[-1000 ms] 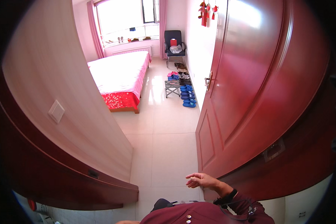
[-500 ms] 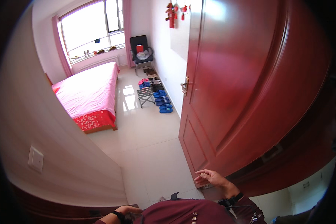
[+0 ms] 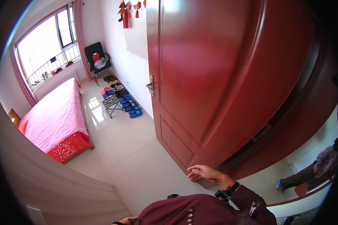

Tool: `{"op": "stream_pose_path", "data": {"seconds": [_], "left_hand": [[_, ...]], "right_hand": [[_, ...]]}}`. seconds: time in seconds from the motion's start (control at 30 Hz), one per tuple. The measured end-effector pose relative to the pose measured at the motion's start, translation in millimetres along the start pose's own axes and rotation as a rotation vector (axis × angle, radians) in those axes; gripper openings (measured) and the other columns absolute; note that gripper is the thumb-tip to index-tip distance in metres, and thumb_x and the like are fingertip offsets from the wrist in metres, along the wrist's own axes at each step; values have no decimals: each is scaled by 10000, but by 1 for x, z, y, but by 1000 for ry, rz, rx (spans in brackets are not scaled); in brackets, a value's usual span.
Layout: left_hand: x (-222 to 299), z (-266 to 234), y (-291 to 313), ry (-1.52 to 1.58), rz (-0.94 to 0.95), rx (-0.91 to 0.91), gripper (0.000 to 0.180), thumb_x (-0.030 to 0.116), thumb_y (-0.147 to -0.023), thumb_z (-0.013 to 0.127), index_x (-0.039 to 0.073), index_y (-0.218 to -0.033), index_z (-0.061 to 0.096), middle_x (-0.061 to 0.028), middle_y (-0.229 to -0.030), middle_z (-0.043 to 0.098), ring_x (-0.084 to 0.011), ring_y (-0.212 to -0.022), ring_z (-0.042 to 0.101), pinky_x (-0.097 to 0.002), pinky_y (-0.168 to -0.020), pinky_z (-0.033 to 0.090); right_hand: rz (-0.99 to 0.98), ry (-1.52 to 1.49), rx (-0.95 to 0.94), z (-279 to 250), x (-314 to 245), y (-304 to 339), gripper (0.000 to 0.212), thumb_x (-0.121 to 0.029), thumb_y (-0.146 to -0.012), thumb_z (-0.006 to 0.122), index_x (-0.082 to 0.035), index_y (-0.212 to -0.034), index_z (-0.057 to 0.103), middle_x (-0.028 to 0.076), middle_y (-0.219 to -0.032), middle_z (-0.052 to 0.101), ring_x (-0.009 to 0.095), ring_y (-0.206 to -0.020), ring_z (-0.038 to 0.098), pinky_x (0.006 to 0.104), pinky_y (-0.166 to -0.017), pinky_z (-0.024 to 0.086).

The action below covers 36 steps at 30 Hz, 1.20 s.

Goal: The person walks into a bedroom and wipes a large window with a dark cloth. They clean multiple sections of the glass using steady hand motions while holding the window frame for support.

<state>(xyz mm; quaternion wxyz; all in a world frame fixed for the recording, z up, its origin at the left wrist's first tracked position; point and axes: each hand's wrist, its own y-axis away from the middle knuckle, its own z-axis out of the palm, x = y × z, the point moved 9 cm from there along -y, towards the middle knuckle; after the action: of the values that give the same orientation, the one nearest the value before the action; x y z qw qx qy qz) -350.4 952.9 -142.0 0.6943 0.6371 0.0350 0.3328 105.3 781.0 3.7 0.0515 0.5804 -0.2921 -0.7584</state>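
My right hand (image 3: 204, 173) hovers in front of my body, its fingers loosely stretched with nothing in them. Behind it stands the lower part of a glossy red-brown door (image 3: 210, 86), swung inward; whether the hand touches it I cannot tell. The door carries a metal lever handle (image 3: 150, 85), well beyond my fingers. Of my left hand (image 3: 128, 220) only a strip near the wrist shows at the bottom edge, beside my maroon top (image 3: 172, 212). Its fingers are hidden.
A bed with a pink cover (image 3: 58, 120) stands left under the window. Along the right wall lie blue slippers (image 3: 131, 107), a folding stool (image 3: 112, 105) and a black chair (image 3: 97, 60). A wall (image 3: 67, 180) borders the doorway on the left. A seated person's leg (image 3: 298, 179) shows far right.
My view has turned right, so the bed, slippers and door sit farther left. My left hand has mostly dropped out of sight. A person at the far right has come into view.
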Motion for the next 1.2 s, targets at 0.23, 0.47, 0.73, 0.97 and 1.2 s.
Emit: {"op": "stream_pose_path", "data": {"seconds": [0.23, 0.47, 0.73, 0.97, 1.2], "left_hand": [[9, 7, -9, 77, -34, -111, 458, 275, -1025, 559, 14, -1401, 581, -42, -1398, 623, -162, -1293, 547, -320, -1097, 409], [28, 1, -19, 202, -20, -132, 488, 323, -1029, 553, 21, -1412, 569, -38, -1405, 620, -164, -1294, 547, -317, -1107, 391], [49, -22, -14, 405, -11, -81, 525, 378, -1033, 546, 30, -1425, 556, -33, -1413, 616, -167, -1296, 547, -314, -1118, 370], [104, -40, -12, 639, 69, -22, 436, 375, -1024, 542, 52, -1306, 623, -67, -1309, 671, -219, -1197, 615, -356, -1043, 437], [186, -97, -45, -577, 310, 558, 265, 287, -892, 617, 95, -1039, 726, -216, -1007, 717, -411, -1004, 678, -471, -848, 544]], "right_hand": [[48, 15, -3, 27, -5, -32, 404, -288, -1080, 522, -10, -1374, 521, 122, -1168, 703, 196, -1042, 693, 343, -936, 556], [98, -3, -78, 29, -8, -79, 414, -277, -1082, 525, -6, -1395, 500, 137, -1182, 702, 206, -1063, 695, 345, -953, 559], [100, 72, -319, 48, -49, -212, 411, -295, -1081, 528, -23, -1390, 514, 131, -1168, 713, 203, -1053, 705, 349, -945, 568], [-41, 171, -373, 51, -163, -331, 401, -301, -1084, 519, -20, -1369, 537, 139, -1161, 707, 226, -1056, 701, 363, -946, 571], [-32, 204, -394, 66, -220, -423, 406, -283, -1081, 527, -12, -1383, 529, 151, -1169, 697, 232, -1071, 693, 361, -947, 569]]}}
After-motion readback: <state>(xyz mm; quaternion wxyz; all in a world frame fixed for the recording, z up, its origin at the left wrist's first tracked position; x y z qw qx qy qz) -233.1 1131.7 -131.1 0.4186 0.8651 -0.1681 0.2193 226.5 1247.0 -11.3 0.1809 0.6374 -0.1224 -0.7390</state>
